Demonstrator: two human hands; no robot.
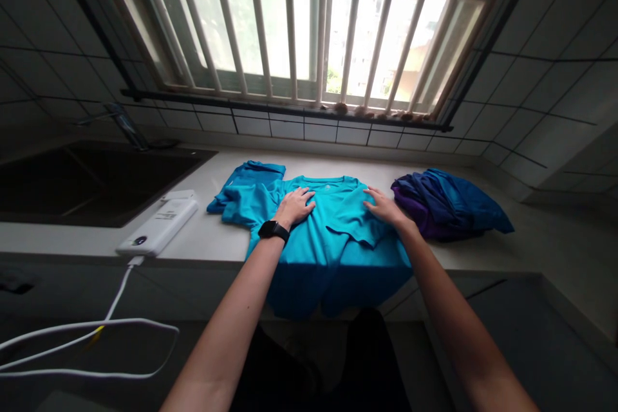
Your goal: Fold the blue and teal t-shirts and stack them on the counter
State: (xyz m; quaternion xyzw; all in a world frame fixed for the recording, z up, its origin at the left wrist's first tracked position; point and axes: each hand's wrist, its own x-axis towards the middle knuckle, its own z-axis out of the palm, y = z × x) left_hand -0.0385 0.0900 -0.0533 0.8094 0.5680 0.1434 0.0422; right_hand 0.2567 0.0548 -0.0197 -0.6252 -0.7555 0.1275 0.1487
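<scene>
A turquoise T-shirt (pixel 333 232) lies spread on the counter, its neckline toward the window and its lower part hanging over the front edge. My left hand (pixel 295 206) rests on its upper left chest, fingers stretched out. At the shirt's right shoulder is my right hand (pixel 382 206), fingers apart and touching the fabric near the sleeve, which is folded inward across the front. The left sleeve sticks out sideways, partly over a folded blue garment (pixel 255 174). To the right of my right hand sits a pile of blue and purple clothes (pixel 441 203).
A white power bank (pixel 161 222) with a white cable (pixel 118 293) lies on the counter (pixel 212 241) at the left. Beyond it are a dark sink (pixel 96 187) and a tap (pixel 128 125). A barred window (pixel 299 26) is behind the counter, with small brown objects (pixel 340 108) on its sill.
</scene>
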